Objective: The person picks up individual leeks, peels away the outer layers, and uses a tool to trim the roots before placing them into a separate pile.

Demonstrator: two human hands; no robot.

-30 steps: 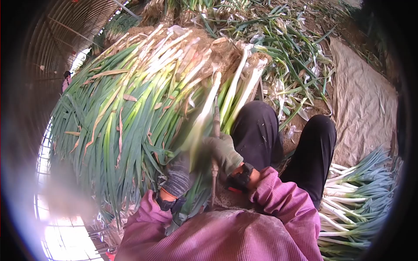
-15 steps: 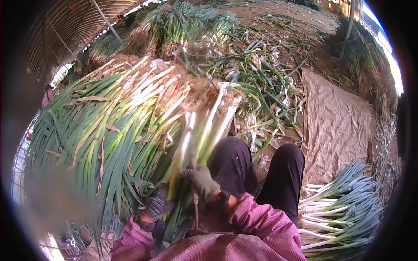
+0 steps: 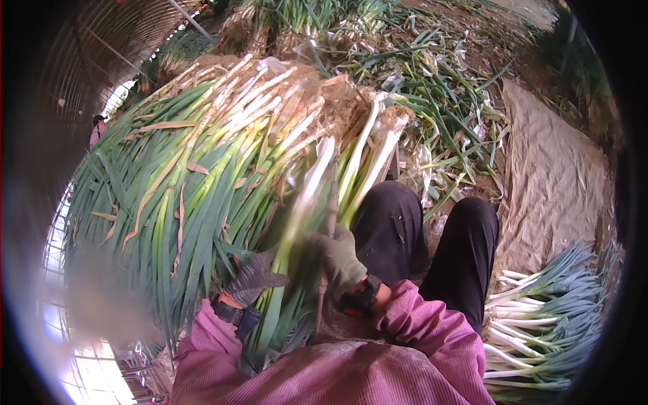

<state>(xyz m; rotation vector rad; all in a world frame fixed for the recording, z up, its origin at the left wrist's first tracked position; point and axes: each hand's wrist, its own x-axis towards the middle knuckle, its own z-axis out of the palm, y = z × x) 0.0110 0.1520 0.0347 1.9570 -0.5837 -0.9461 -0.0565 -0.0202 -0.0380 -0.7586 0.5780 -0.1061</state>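
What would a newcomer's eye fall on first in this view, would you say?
Probably the large heap of green onions with long leaves and white stems filling the left side. Near the lower centre, the dark grey gloved left hand is beside a blurred pale stalk, while the grey-green gloved right hand grips a slim brownish rod. A tidy pile of white-stemmed onions stands out at lower right.

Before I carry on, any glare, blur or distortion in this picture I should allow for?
Head view: black fisheye rim, with the roof ribs bowed at upper left. Head view: a blown-out white patch and hazy smear at lower left. Head view: the stalk by the right hand looks slightly soft; the cloth at right is clearer.
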